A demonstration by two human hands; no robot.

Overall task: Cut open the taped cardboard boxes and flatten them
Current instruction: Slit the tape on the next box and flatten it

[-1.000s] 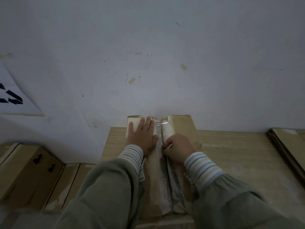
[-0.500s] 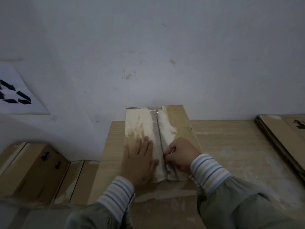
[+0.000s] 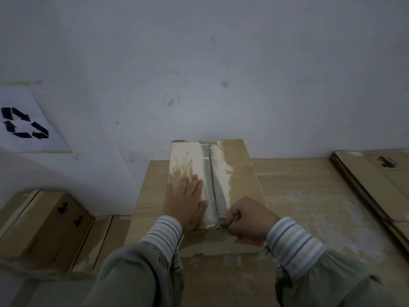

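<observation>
We keep the box (image 3: 234, 173) at the desk's (image 3: 309, 196) far-left corner. Our left hand (image 3: 184, 204) presses flat, fingers straight, steadying it; our right hand (image 3: 250, 218) grips the cutter (image 3: 249, 239) at the taped seam's (image 3: 213, 185) near end.

Both arms in a loose grey-green outer garment, sleeves (image 3: 137, 278) puffed and gathered just above the wrist. Striped shirt cuffs (image 3: 295, 244) stick out underneath: pale blue, white and beige bands with thin dark lines. Left hand (image 3: 184, 206) and right hand (image 3: 252, 220) bare, no gloves.
</observation>
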